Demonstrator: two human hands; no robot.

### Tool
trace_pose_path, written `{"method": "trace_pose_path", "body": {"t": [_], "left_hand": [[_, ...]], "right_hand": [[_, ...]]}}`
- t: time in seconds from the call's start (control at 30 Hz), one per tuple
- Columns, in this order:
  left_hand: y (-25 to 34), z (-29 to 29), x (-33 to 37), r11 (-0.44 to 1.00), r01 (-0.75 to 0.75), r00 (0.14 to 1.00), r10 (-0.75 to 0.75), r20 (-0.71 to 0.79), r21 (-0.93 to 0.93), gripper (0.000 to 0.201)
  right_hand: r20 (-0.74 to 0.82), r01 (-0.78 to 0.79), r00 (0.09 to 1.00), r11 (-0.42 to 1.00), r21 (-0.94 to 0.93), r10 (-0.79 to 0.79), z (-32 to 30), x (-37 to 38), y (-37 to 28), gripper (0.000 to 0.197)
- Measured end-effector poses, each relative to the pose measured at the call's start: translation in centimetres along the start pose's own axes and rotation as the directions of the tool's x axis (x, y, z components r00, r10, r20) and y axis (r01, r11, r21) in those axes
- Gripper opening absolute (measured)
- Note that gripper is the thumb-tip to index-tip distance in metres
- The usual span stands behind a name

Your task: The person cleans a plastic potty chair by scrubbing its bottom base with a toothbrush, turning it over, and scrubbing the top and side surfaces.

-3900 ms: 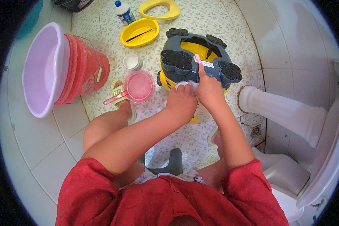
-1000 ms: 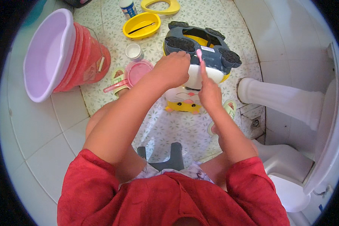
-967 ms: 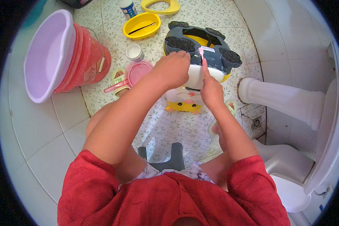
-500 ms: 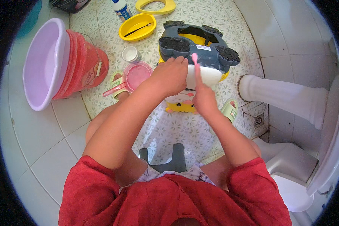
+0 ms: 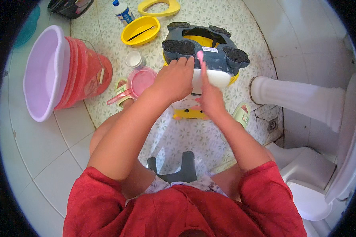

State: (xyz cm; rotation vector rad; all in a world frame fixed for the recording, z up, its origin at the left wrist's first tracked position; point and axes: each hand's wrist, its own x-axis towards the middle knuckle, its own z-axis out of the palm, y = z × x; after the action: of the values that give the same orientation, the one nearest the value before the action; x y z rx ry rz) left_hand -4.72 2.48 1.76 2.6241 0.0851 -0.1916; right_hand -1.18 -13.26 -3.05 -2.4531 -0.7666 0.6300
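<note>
My left hand (image 5: 177, 79) rests on the front of the child's potty (image 5: 203, 53), a dark blue and yellow seat standing on the patterned floor (image 5: 174, 138) ahead of my knees. Its fingers are curled over the white front part (image 5: 214, 78) of the potty, gripping it from the left side. My right hand (image 5: 210, 100) sits just beside, its fingers closed around the handle of a small pink brush (image 5: 199, 59), which stands upright with its head touching the potty's blue rim. Below the white part a yellow, face-like piece (image 5: 190, 112) shows between my forearms.

To the left of the potty lies a pink scoop (image 5: 137, 83) with its handle pointing toward a stack of red buckets (image 5: 87, 73), which lie tipped on their side with a lilac basin (image 5: 43, 75) set in their mouth. A small white jar (image 5: 134, 60) stands just behind the scoop. Farther back are a yellow bowl (image 5: 140, 30) with a dark brush in it, a blue-capped bottle (image 5: 123, 12) and a yellow ring seat (image 5: 159, 8). On my right stands a white pedestal (image 5: 300, 100).
</note>
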Motion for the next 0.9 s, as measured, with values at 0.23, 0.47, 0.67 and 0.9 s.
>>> {"method": "trace_pose_path", "body": {"t": [0.23, 0.47, 0.67, 0.9], "left_hand": [[-0.1, 0.4, 0.0, 0.999, 0.043, 0.998, -0.044, 0.038, 0.024, 0.061], [0.0, 0.1, -0.2, 0.996, 0.083, 0.993, -0.084, 0.078, 0.02, 0.062], [-0.6, 0.5, 0.1, 0.999, 0.042, 0.999, -0.042, -0.019, 0.031, 0.064], [-0.3, 0.3, 0.1, 0.995, 0.087, 0.995, -0.089, 0.048, 0.039, 0.067]], "right_hand": [[0.114, -0.041, 0.992, 0.998, -0.051, 0.047, 2.0, -1.4, 0.4, 0.101], [-0.083, -0.04, 0.996, 0.997, -0.059, 0.035, -0.3, -0.3, 1.2, 0.102], [0.113, -0.099, 0.988, 0.992, -0.074, 0.107, 1.0, -0.8, 0.6, 0.106], [-0.005, -0.09, 0.996, 0.996, -0.017, 0.09, 0.7, -0.7, 0.8, 0.106]]}}
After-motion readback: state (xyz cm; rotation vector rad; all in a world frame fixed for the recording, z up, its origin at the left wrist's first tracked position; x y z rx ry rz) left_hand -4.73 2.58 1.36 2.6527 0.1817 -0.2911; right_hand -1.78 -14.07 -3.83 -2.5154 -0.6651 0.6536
